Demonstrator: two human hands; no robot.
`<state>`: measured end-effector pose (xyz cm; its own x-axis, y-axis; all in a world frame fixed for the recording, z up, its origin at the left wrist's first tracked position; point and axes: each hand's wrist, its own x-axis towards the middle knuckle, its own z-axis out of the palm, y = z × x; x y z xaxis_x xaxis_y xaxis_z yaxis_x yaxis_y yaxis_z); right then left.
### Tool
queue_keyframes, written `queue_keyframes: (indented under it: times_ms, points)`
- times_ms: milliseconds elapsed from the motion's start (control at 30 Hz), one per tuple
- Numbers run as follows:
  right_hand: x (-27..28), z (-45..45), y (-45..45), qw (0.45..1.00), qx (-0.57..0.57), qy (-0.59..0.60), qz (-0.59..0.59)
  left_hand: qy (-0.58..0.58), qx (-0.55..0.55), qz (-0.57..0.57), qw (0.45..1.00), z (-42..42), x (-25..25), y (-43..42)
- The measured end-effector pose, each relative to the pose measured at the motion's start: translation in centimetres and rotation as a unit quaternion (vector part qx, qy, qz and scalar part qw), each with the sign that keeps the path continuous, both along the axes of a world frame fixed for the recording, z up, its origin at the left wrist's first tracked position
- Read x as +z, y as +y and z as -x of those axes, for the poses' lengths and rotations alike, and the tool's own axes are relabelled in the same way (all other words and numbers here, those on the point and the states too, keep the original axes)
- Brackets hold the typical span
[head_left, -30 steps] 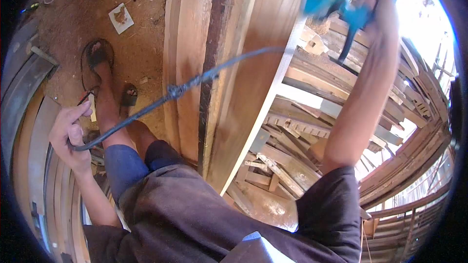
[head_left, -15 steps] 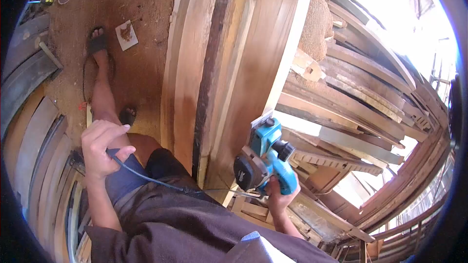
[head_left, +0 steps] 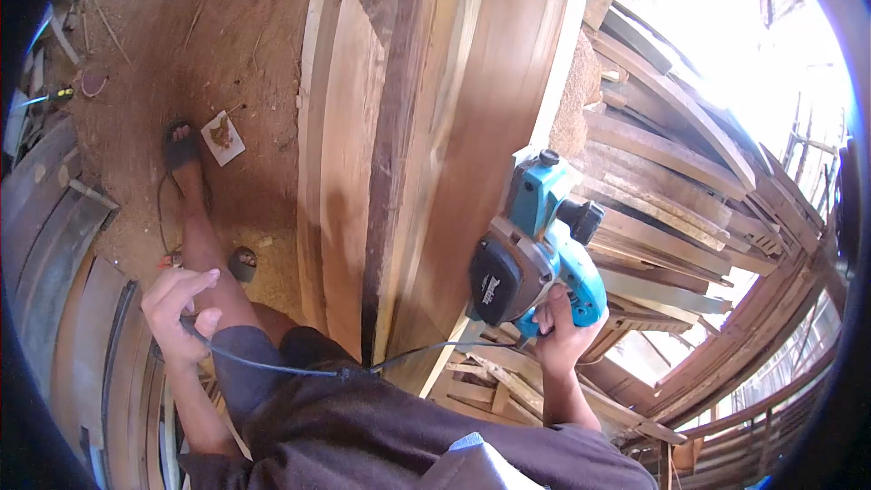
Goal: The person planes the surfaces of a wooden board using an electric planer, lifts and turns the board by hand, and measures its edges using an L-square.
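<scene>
My right hand is wrapped round the rear handle of a teal electric hand planer with a black side cover. The planer is at the right edge of a long, smooth brown board; whether its sole touches the wood I cannot tell. From the planer a dark power cord runs left across my lap. That cord passes through my left hand, whose fingers are curled loosely around it, well away from the board.
Several planks lie side by side left of the board. Stacked timber fills the right side, and more boards stand at the left. On the dirt floor lies a white square piece with brown bits on it.
The planer and my right hand have shifted up and right in view, and the planer looks larger. The cord is stretched straighter. My left hand sits slightly lower, still on the cord.
</scene>
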<state>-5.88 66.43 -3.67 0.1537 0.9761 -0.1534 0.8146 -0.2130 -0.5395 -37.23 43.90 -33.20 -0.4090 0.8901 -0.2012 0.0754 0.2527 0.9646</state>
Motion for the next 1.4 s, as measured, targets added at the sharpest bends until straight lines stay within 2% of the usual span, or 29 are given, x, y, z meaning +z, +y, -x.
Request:
queue_keyframes:
  times_ms: [200,400,467,533,567,633,767,867,933,967,1000,1033,1067,1167,1233,1267,1300,1400]
  points:
    - [0.0,6.2,7.2,1.000,0.006,-0.026,0.003,-0.017,-0.017,0.020,0.999,4.2,0.2,4.8]
    - [-0.8,13.1,17.4,0.996,0.060,-0.037,-0.056,-0.033,-0.005,0.025,0.999,7.8,0.7,7.2]
    - [-1.3,16.0,23.2,0.994,0.083,0.003,-0.065,-0.039,-0.005,0.021,0.999,8.4,1.1,7.8]
    - [-2.4,19.2,30.9,0.994,0.044,0.061,-0.073,-0.024,0.026,-0.008,0.999,8.9,1.9,8.6]
    - [-1.8,19.7,35.9,0.988,0.140,0.050,-0.036,-0.018,0.016,-0.018,1.000,9.3,2.4,8.9]
    - [-1.6,21.1,42.5,0.978,0.179,0.107,0.020,-0.017,0.023,-0.013,1.000,9.9,3.7,9.3]
    - [-2.2,22.8,45.2,0.971,0.177,0.156,0.039,0.000,0.057,-0.001,0.998,10.3,5.3,8.3]
    - [-2.4,20.0,41.8,0.975,0.169,0.144,0.024,0.026,0.053,-0.007,0.998,10.3,6.7,6.9]
    - [-2.5,16.0,35.9,0.982,0.156,0.103,0.002,0.000,0.054,0.003,0.999,9.9,7.2,5.5]
    - [-1.8,15.8,28.1,0.994,0.104,-0.005,-0.024,0.003,0.056,0.002,0.998,9.4,7.4,5.0]
    - [-1.2,11.8,23.9,0.974,0.196,-0.110,-0.033,0.012,0.053,-0.025,0.998,8.8,7.5,4.6]
    - [-0.1,9.4,18.1,0.988,0.121,-0.095,0.014,0.021,0.052,-0.053,0.997,8.2,7.7,4.1]
    - [0.2,6.4,12.8,0.991,0.104,-0.080,0.015,0.025,0.060,-0.058,0.996,7.3,8.0,3.4]
    - [0.5,-2.9,-3.6,0.996,0.063,-0.052,0.024,0.073,-0.017,-0.053,0.996,4.9,8.0,1.9]
    - [0.2,-8.7,-11.4,0.999,0.034,-0.028,0.025,0.108,-0.081,-0.046,0.990,3.3,8.1,2.2]
    - [0.0,-11.8,-14.3,0.999,-0.011,-0.031,0.033,0.123,-0.121,-0.054,0.984,2.6,8.0,2.9]
    - [1.1,-9.8,-14.3,0.993,-0.079,0.005,0.085,0.122,-0.121,-0.056,0.984,1.8,7.4,3.4]
    - [0.4,-9.7,-11.9,0.998,-0.025,-0.023,0.059,0.097,-0.161,-0.078,0.979,0.7,5.6,6.0]
